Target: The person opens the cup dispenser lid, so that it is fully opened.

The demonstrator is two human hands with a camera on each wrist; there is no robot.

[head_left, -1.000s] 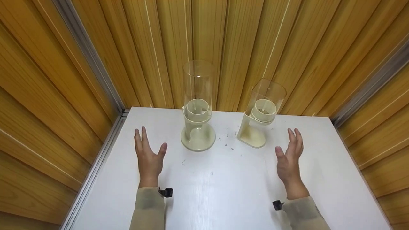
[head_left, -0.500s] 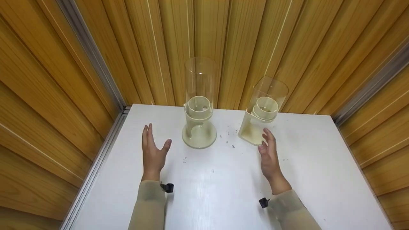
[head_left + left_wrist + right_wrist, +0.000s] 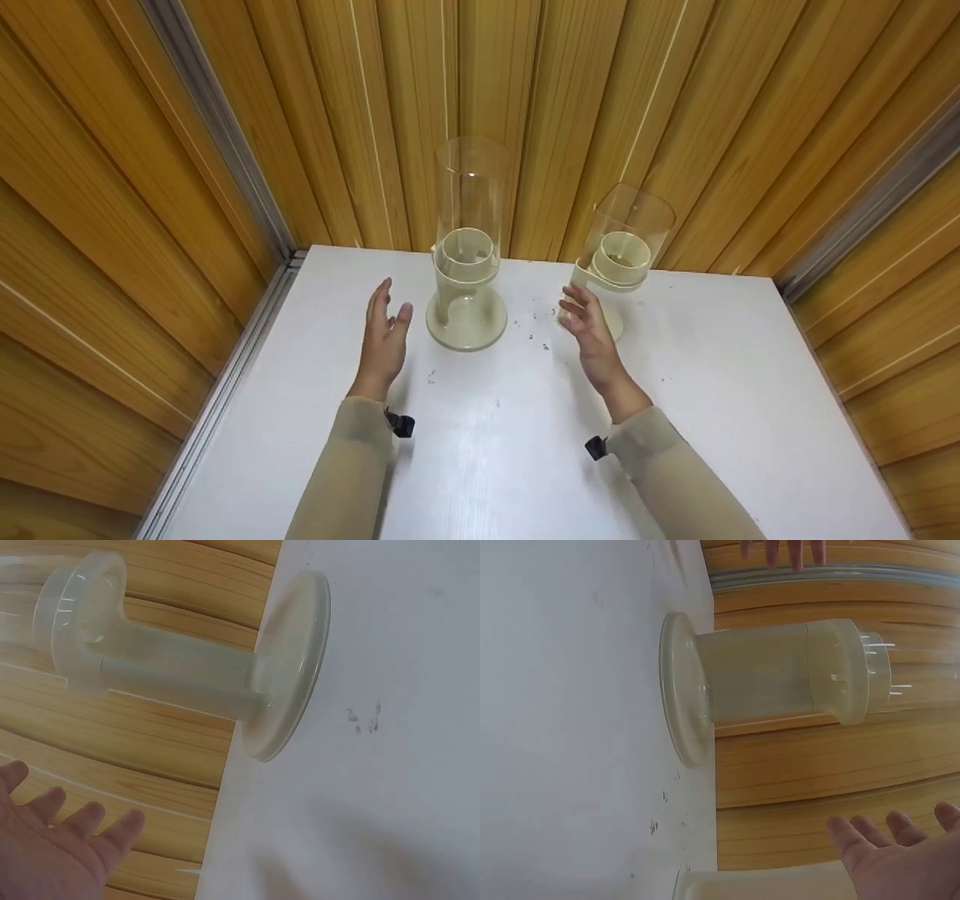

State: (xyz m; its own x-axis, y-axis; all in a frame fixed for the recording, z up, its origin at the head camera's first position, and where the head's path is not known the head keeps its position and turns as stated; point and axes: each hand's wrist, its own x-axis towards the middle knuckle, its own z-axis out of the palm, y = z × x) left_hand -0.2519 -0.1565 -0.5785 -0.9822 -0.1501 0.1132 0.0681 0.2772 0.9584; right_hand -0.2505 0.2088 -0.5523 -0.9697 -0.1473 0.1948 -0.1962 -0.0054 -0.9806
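I see a left hand [image 3: 384, 343], empty, fingers loose, beside a tall stand [image 3: 466, 330] near the worktop's [image 3: 480, 450] back edge; an equally relaxed, empty right hand [image 3: 596, 343] before a short stand [image 3: 621, 257].

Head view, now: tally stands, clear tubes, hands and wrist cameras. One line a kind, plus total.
Stands: 2 (left stand, right stand)
Clear tubes: 2 (taller tube, shorter tube)
Hands: 2 (left hand, right hand)
Wrist cameras: 2 (left camera, right camera)
Total: 8
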